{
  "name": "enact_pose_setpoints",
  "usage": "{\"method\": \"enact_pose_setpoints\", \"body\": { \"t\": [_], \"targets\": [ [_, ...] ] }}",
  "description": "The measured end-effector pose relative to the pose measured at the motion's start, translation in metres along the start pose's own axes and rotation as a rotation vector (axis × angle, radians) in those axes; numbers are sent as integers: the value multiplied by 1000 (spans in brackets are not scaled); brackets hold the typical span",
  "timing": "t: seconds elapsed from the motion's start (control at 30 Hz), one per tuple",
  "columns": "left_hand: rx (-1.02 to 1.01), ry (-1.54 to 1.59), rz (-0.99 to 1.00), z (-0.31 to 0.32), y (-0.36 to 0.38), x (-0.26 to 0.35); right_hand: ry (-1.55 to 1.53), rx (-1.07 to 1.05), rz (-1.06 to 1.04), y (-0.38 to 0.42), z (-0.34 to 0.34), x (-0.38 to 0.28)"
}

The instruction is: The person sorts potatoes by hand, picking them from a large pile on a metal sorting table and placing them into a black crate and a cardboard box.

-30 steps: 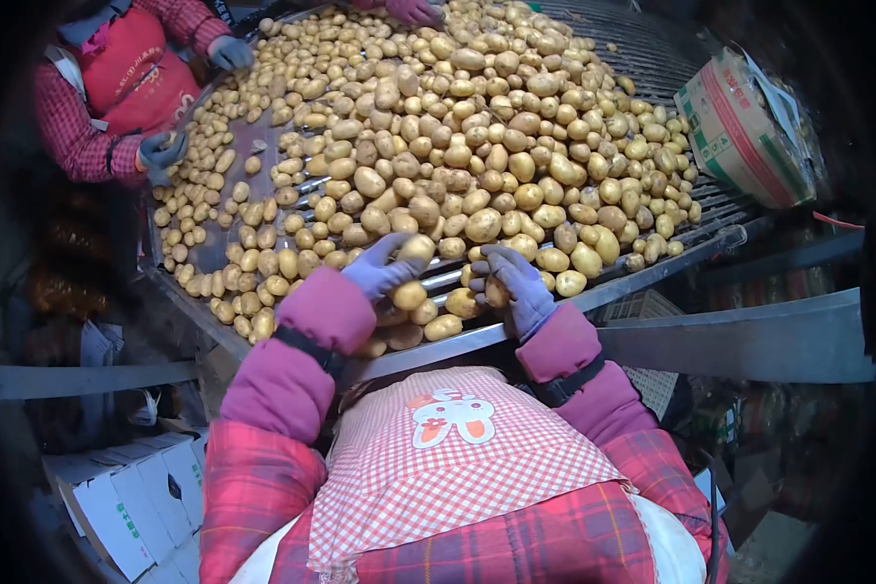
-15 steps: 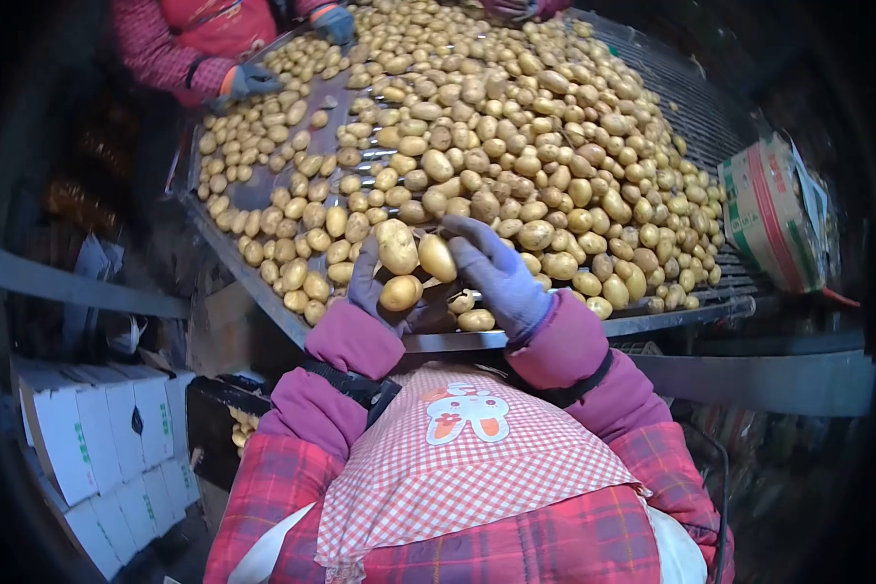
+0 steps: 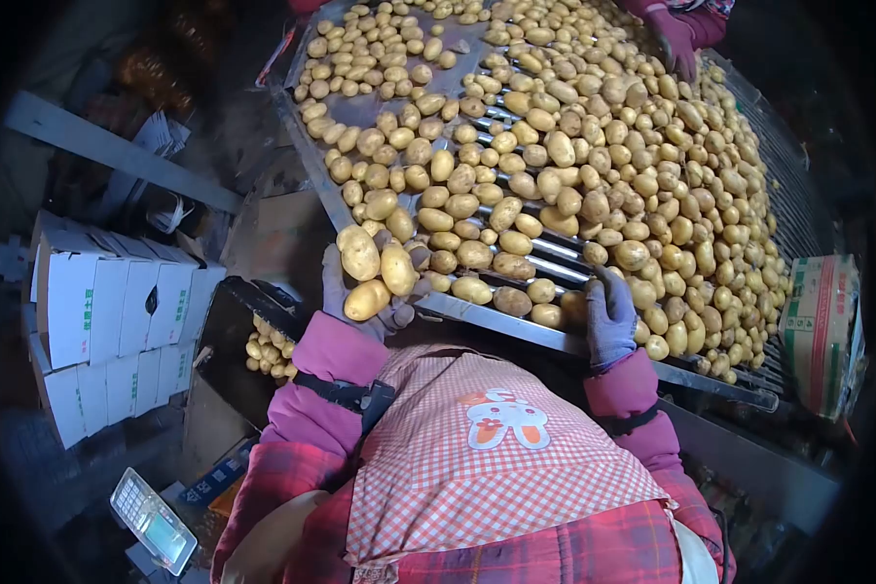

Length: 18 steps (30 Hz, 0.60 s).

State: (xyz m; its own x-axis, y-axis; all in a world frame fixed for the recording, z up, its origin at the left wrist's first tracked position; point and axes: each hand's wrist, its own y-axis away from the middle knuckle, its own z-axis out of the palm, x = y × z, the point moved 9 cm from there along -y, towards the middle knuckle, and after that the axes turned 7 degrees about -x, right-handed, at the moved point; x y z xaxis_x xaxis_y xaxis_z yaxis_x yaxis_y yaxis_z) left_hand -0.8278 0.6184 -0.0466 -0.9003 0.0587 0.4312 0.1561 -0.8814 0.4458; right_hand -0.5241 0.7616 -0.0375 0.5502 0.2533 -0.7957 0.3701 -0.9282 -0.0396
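Note:
My left hand (image 3: 382, 313), in a grey-purple glove, is closed around three yellow potatoes (image 3: 360, 255) cradled against its palm and fingers. It is at the front left edge of the sorting table (image 3: 501, 319), above the rim. My right hand (image 3: 612, 316), gloved alike, reaches over the front rim into the potatoes. Its fingers are curled against a brownish potato (image 3: 574, 309) on its left side. Many more potatoes (image 3: 642, 175) cover the table, heaped thickest to the right and spread thinner over metal rollers (image 3: 558, 255) in the middle.
Another person's gloved hand (image 3: 674, 41) touches the heap at the far right. White cartons (image 3: 117, 311) are stacked at the left, near a container of potatoes (image 3: 268, 348) below the table. A scale display (image 3: 154, 521) stands at lower left. A printed carton (image 3: 816, 331) is at the right.
The view has turned left. My right hand has left the potatoes by my left hand and moved right to the table's front edge. My left hand now holds three potatoes beside the rim.

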Motion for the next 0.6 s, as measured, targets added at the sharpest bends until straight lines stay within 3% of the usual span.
{"method": "enact_pose_setpoints", "body": {
  "t": [0.1, 0.13, 0.17, 0.2, 0.3, 0.37, 0.4, 0.47, 0.53, 0.57, 0.6],
  "targets": [
    [137, -50, 93, 10, 9, 3, -6, -71, -29, -4, 8, -43],
    [109, -52, 85, 18, 11, 0, -183, -150, 60, -5, 26, -32],
    [94, -57, 67, 20, 11, -6, -481, -287, 175, -6, 39, -70],
    [79, -62, 50, 22, 10, -12, -573, -409, 207, -8, 61, -72],
    [-183, -772, 288, 44, 3, -12, -465, -624, -209, -14, 93, -134],
    [-268, -1003, 366, 54, 12, -15, -244, -709, -408, -12, 111, -163],
    [-251, -511, 106, 40, 11, -26, -220, -747, -369, -13, 121, -154],
    [-214, -17, -130, 35, 19, -41, -202, -796, -342, -13, 133, -147],
    [-37, -319, -69, 17, 23, -29, -725, -963, 48, -10, 137, -131],
    [-235, -124, -262, 11, 18, -36, -1092, -987, 275, -4, 135, -128],
    [-183, -38, -204, -13, 22, -30, -807, -788, 4, -28, 113, -124]
  ]
}}
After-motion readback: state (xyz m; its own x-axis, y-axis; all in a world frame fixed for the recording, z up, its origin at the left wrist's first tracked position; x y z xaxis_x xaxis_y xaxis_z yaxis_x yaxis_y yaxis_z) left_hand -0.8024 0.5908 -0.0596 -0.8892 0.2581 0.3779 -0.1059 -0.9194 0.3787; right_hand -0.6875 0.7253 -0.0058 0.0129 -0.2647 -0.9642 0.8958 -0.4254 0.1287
